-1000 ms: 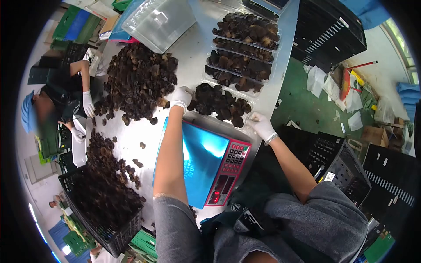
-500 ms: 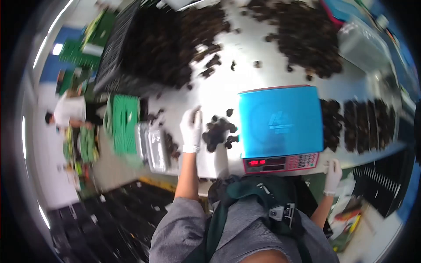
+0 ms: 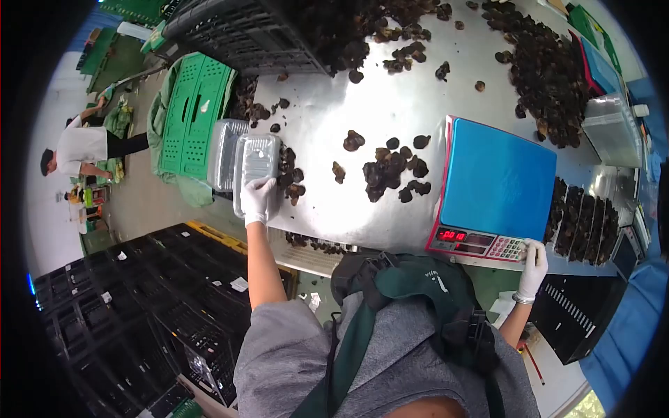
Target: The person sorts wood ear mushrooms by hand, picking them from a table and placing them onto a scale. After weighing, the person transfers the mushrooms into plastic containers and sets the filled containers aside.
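My left hand (image 3: 258,200), in a white glove, has its fingers closed on the near end of a clear plastic tray (image 3: 259,150) at the table's left edge. Another stack of clear trays (image 3: 226,157) lies against it. My right hand (image 3: 533,270), gloved too, is at the lower right corner of a red scale, fingertips at its keypad (image 3: 507,249) and holding nothing. The scale's blue platform (image 3: 498,181) has nothing on it, and its red display (image 3: 453,236) reads about -0.010. Between the trays and the scale lies a small pile of dark brown, mushroom-like pieces (image 3: 387,173).
A black crate (image 3: 240,38) of dark pieces stands at the upper left, beside a green crate (image 3: 195,115). Another heap (image 3: 547,76) lies at the upper right. Filled trays (image 3: 585,223) sit right of the scale. Black crates (image 3: 139,292) fill the lower left; a person (image 3: 87,150) works beyond.
My left hand has moved left from beside the small pile to the clear tray. My right hand has come up to the scale's keypad. The view has shifted, and the display is legible.
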{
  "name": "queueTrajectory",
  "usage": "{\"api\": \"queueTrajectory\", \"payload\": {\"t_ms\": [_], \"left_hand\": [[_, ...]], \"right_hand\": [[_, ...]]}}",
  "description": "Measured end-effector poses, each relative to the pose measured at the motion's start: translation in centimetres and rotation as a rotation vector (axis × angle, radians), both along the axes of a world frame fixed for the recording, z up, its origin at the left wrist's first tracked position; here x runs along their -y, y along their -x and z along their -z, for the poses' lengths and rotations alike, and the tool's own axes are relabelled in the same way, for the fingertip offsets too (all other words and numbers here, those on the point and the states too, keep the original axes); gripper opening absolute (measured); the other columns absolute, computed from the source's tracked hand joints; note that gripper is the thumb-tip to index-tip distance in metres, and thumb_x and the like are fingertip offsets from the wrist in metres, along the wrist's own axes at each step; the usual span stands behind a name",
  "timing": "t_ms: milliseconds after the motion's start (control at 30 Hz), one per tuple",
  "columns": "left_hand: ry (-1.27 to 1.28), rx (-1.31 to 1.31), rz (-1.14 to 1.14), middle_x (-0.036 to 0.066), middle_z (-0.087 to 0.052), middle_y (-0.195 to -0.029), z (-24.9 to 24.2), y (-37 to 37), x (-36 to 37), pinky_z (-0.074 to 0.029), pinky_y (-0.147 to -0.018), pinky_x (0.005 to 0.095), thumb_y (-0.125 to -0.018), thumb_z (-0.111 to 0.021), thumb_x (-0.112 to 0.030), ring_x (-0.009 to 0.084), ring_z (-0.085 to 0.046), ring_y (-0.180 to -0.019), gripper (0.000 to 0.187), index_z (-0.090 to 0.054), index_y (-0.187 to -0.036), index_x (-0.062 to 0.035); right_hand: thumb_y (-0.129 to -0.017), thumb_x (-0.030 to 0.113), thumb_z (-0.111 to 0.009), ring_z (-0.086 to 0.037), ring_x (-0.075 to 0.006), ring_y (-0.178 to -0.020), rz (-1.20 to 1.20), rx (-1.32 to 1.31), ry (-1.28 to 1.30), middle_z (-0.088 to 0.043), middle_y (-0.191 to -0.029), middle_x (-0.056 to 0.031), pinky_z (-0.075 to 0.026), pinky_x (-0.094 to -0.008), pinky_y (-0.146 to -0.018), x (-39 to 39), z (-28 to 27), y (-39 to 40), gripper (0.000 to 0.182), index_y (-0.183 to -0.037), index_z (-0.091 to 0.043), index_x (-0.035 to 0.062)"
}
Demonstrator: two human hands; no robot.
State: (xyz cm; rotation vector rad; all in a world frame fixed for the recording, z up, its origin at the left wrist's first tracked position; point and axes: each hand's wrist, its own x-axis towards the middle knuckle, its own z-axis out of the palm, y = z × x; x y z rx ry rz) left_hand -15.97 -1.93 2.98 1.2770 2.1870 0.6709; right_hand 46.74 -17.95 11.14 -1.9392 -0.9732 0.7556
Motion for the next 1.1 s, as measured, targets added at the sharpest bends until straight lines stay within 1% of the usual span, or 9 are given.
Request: {"api": "queueTrajectory", "payload": {"t_ms": [433, 500, 567, 667, 700, 833, 900, 1033, 1100], "left_hand": [[-0.004, 0.496, -0.086, -0.002, -0.062, -0.068, 1.5, 2.2, 0.3, -0.042, -0.054, 0.0236, -0.086, -0.074, -0.022, 0.0058, -0.051, -0.059, 0.024, -0.072, -0.091, 0.001], [0.038, 0.359, -0.033, 0.004, -0.063, -0.07, 1.5, 2.4, 0.0, -0.046, -0.058, 0.0278, -0.09, -0.069, -0.02, 0.0141, -0.057, -0.06, 0.021, -0.069, -0.089, 0.001], [-0.26, -0.248, 0.154, 0.013, -0.064, -0.073, -0.1, 1.3, 0.3, -0.048, -0.064, 0.0354, -0.089, -0.066, -0.017, 0.0276, -0.06, -0.065, 0.017, -0.067, -0.087, 0.0003], [-0.656, -0.389, -0.157, 0.016, -0.057, -0.082, -8.3, -5.1, -0.4, -0.047, -0.07, 0.0399, -0.089, -0.064, -0.014, 0.0343, -0.057, -0.074, 0.013, -0.061, -0.088, -0.0014], [-0.729, -0.517, -0.051, 0.013, -0.059, -0.085, -10.6, -7.6, -0.8, -0.048, -0.068, 0.0372, -0.089, -0.062, -0.009, 0.0289, -0.058, -0.071, 0.008, -0.061, -0.091, -0.0016], [-0.951, 0.125, 0.415, 0.009, -0.06, -0.081, -14.2, -23.1, -3.1, -0.05, -0.068, 0.0373, -0.077, -0.06, -0.004, 0.0274, -0.059, -0.074, 0.009, -0.062, -0.086, -0.0066], [-1.143, 0.156, 0.809, 0.005, -0.064, -0.085, -13.3, -30.0, -4.7, -0.051, -0.065, 0.0333, -0.08, -0.063, -0.008, 0.0242, -0.063, -0.078, 0.009, -0.064, -0.087, -0.0115], [-0.737, 0.232, 1.196, 0.006, -0.059, -0.078, -13.1, -40.9, 0.1, -0.051, -0.061, 0.0349, -0.084, -0.06, -0.021, 0.0246, -0.062, -0.072, 0.013, -0.065, -0.079, -0.0101], [-0.637, 0.523, 1.155, 0.008, -0.061, -0.079, -12.7, -41.7, 1.0, -0.051, -0.063, 0.0367, -0.083, -0.061, -0.022, 0.0255, -0.063, -0.072, 0.015, -0.066, -0.08, -0.0078]], "right_hand": [[-0.099, 0.01, -0.051, -0.054, -0.0065, -0.068, -0.21, -0.055, -0.009, -0.065, -0.084, -0.0028, -0.044, -0.0197, -0.062, -2.6, 1.0, 5.0, 0.015, -0.098, -0.064, 0.0011], [-0.099, 0.01, -0.051, -0.054, -0.0068, -0.068, -0.217, -0.087, 0.01, -0.065, -0.084, -0.0035, -0.044, -0.0204, -0.062, -2.5, 1.2, 5.3, 0.016, -0.099, -0.064, 0.001], [-0.099, 0.01, -0.05, -0.054, -0.007, -0.068, -0.213, -0.102, 0.012, -0.065, -0.084, -0.0039, -0.045, -0.021, -0.062, -2.5, 1.3, 5.5, 0.016, -0.099, -0.063, 0.0008], [-0.1, 0.01, -0.05, -0.055, -0.0074, -0.068, -0.156, -0.152, 0.009, -0.065, -0.085, -0.0042, -0.045, -0.0215, -0.062, -1.5, 1.7, 5.6, 0.016, -0.1, -0.063, 0.0003], [-0.1, 0.01, -0.05, -0.054, -0.0067, -0.067, -0.138, -0.146, 0.004, -0.064, -0.085, -0.0035, -0.044, -0.0199, -0.06, -1.4, 1.8, 5.7, 0.016, -0.101, -0.063, 0.0007], [-0.101, 0.011, -0.048, -0.053, -0.0052, -0.066, -0.213, -0.208, -0.018, -0.064, -0.084, -0.0028, -0.042, -0.0171, -0.057, -2.1, 2.2, 7.9, 0.017, -0.1, -0.062, 0.0016], [-0.103, 0.018, -0.046, -0.056, -0.0076, -0.071, -0.288, -0.259, -0.089, -0.063, -0.094, -0.0074, -0.044, -0.0188, -0.06, -3.0, 2.2, 8.7, 0.022, -0.112, -0.057, 0.0023], [-0.102, 0.048, -0.04, -0.061, -0.0197, -0.095, -0.112, -0.413, -0.382, -0.058, -0.115, -0.0147, -0.05, -0.0303, -0.078, -4.6, 1.1, 10.8, 0.062, -0.14, -0.035, -0.0005], [-0.102, 0.047, -0.041, -0.058, -0.015, -0.104, 0.02, -0.459, -0.512, -0.058, -0.118, -0.0073, -0.048, -0.031, -0.082, -5.3, 0.4, 11.6, 0.058, -0.136, -0.042, 0.0012]]}}
